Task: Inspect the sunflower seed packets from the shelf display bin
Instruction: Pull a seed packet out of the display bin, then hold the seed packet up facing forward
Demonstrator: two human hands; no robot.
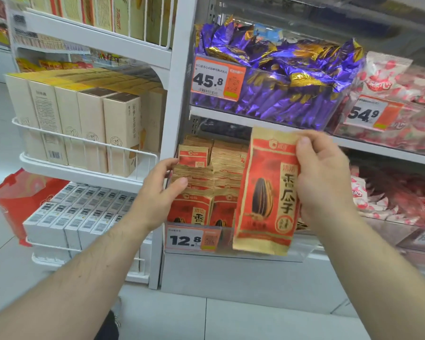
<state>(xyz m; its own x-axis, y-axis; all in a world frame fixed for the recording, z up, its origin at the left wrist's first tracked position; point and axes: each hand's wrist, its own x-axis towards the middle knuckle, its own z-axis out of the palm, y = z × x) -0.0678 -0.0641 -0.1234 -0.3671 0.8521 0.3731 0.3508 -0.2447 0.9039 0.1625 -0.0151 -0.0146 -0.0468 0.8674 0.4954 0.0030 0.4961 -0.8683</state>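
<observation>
A tall red and tan paper sunflower seed packet [265, 192], printed with a dark striped seed, is held upright in front of the clear plastic display bin [302, 253], lifted out of it, with its face toward me. My right hand [326, 177] has it in a closed grip, thumb on the front near the top right corner and fingers curled behind its right edge.

To the left of the held packet, more matching red and tan packets [201, 182] stand in rows inside the bin. My left hand [162, 190] reaches into those rows, its thumb and fingers pinching the tops of the packets on the far left.

An orange and white price tag [192, 239] reading 12.8 hangs on the bin front, below and left of the held packet. Shiny purple foil snack packs [280, 77] fill the shelf above it.

I judge that the one-sided grip could let the packet twist or slip. The left hand tugging at tight rows could drag neighbouring packets out over the bin's low front wall.
</observation>
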